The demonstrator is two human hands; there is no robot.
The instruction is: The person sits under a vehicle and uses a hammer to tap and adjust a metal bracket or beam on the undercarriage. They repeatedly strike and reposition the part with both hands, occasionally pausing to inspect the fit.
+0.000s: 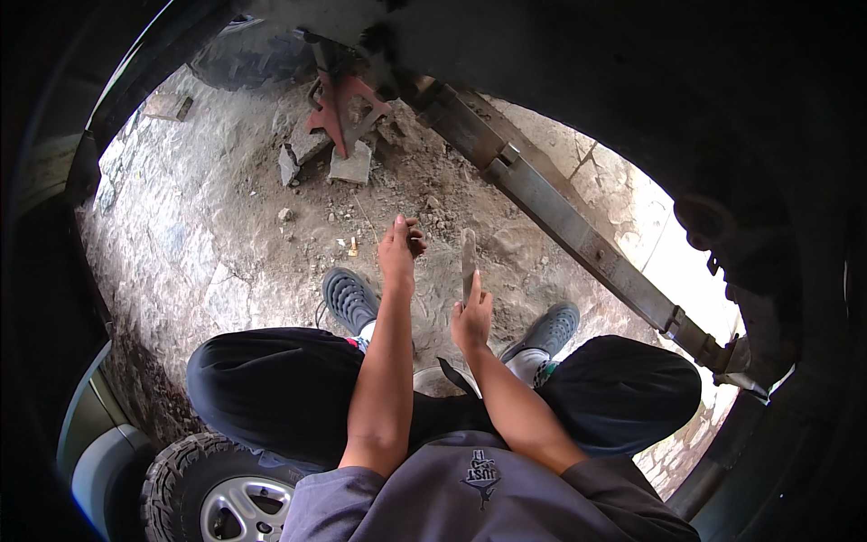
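My right hand [473,318] grips one end of a narrow, flat, grey-brown strip with a rounded tip [469,256]; its kind is unclear. The strip points away from me, and my index finger lies along it. To its left, my left hand [399,251] hovers over the dirt with loosely curled, slightly parted fingers. Nothing shows in that hand. A gap separates the two hands. Just left of my left hand, a small yellowish piece [353,247] lies on the ground.
A red stand [341,107] rises ahead on broken stone slabs [350,164]. A long metal beam [578,239] slants across the right side, under a dark vehicle body. A tyre with a silver wheel [244,506] is at lower left. A brick [168,107] lies far left.
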